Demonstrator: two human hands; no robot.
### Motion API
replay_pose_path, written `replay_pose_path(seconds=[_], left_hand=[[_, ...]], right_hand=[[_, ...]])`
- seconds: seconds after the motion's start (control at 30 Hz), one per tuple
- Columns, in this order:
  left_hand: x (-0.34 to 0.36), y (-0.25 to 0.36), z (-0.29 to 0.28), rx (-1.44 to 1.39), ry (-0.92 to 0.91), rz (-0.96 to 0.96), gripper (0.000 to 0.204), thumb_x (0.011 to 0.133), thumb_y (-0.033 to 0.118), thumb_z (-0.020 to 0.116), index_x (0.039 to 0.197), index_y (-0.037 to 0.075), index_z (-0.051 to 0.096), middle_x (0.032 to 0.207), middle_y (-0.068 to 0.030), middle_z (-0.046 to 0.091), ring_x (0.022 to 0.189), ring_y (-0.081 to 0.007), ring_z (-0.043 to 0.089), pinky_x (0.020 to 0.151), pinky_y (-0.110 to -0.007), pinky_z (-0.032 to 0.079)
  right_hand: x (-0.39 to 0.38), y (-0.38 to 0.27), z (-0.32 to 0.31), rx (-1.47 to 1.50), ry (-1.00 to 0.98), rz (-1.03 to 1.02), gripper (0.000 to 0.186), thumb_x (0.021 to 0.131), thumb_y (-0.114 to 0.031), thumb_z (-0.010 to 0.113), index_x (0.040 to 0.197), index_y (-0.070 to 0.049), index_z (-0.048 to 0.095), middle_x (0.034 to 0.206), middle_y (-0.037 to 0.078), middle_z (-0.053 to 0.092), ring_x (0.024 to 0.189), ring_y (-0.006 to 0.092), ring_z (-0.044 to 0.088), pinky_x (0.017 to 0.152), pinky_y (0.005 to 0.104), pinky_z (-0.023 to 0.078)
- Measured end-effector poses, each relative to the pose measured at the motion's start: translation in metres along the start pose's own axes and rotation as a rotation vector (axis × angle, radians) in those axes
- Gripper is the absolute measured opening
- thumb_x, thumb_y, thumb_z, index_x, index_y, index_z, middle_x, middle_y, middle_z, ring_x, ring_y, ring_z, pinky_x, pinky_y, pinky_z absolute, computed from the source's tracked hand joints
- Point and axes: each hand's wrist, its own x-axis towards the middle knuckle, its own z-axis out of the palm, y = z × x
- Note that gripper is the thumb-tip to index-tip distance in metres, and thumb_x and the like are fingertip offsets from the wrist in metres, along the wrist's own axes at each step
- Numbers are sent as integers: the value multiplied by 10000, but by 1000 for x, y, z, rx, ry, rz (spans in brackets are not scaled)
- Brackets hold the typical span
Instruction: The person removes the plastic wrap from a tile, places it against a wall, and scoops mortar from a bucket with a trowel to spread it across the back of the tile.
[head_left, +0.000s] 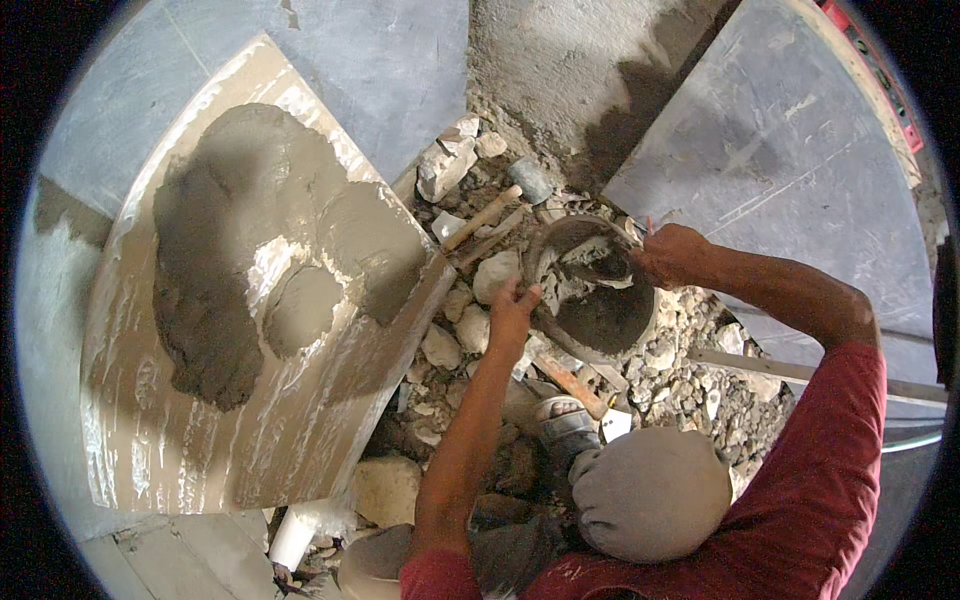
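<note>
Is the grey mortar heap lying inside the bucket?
No. The mortar heap lies spread on the tilted tile slab, while the bucket, gripped by both hands, holds only a smaller amount.

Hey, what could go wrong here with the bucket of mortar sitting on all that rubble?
1. The bucket sits on loose stones, so it may tip as the left hand and right hand work at its rim.
2. The sandalled foot rests on rubble and could slip.
3. The wet mortar piled on the tilted board might slide toward the stones.
</note>
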Motion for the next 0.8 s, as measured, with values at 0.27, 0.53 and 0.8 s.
replay_pose_path(seconds=[0.27,0.53,0.8], left_hand=[[-40,18,47,166,22,244,533,815,291,635,1239,11,477,989,-108,603,854,-206,553,757,-331,436],[-61,-32,55,325,-24,343,477,822,233,600,1218,-7,483,1070,-155,578,959,-247,559,834,-355,432],[-65,-20,52,186,-11,323,387,848,132,587,1194,-10,489,942,-76,593,842,-143,544,740,-290,456]], right_hand=[[-44,-11,33,178,-152,-47,358,783,-343,533,1038,-91,531,723,175,615,694,372,619,602,485,508],[-64,-56,122,706,-39,-155,474,840,-413,495,1191,-94,508,805,184,642,685,316,636,692,424,536],[-110,-133,131,1725,43,366,390,850,-358,578,993,4,564,655,36,583,527,109,547,461,256,460]])
